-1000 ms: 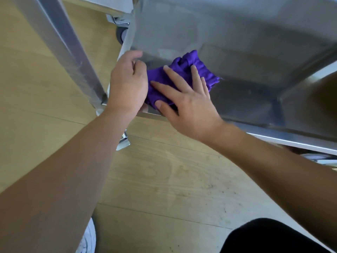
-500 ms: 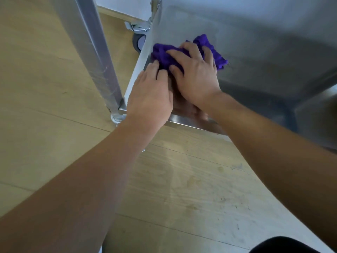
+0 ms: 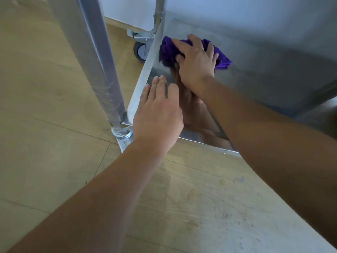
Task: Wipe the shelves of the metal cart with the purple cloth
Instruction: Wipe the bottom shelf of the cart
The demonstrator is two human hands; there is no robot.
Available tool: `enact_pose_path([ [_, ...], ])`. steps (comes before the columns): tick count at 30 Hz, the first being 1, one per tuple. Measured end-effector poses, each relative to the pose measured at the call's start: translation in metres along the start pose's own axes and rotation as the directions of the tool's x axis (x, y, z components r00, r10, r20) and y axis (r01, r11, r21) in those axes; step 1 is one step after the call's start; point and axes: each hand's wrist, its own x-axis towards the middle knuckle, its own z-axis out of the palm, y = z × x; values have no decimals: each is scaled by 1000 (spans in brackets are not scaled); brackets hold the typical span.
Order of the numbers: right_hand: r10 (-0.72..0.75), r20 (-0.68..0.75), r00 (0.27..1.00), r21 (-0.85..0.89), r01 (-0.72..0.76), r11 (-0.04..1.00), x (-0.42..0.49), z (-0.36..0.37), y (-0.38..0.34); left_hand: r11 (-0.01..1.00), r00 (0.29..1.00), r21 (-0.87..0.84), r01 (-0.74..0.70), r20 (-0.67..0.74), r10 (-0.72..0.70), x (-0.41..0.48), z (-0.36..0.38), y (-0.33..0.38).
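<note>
The purple cloth lies bunched at the far left corner of the metal cart's bottom shelf. My right hand lies on top of the cloth, its fingers spread across it and its thumb curled in against the cloth's near side. My left hand rests flat, fingers straight, on the shelf's near left corner, apart from the cloth and holding nothing. The polished shelf mirrors my right forearm.
A thick metal cart leg stands just left of my left hand, with its foot on the wooden floor. A grey caster wheel sits behind the far left corner. A white wall runs behind the cart.
My right hand has pushed the cloth farther back along the shelf's left edge, into the far corner. My left hand has come off the cloth and now rests flat near the front corner.
</note>
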Motion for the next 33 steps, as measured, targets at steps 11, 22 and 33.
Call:
enact_pose_path([
  [11, -314, -76, 947, 64, 318, 946, -10, 3, 25, 1000, 999, -12, 7, -37, -7, -6, -5, 2],
  [22, -241, -105, 965, 54, 247, 967, -15, -22, 82, 998, 996, 45, 50, 71, -53, -2, -17, 8],
  [33, 161, -79, 984, 352, -124, 928, -57, -85, 203, 999, 997, 0, -54, 62, 54, 8, 2, 93],
])
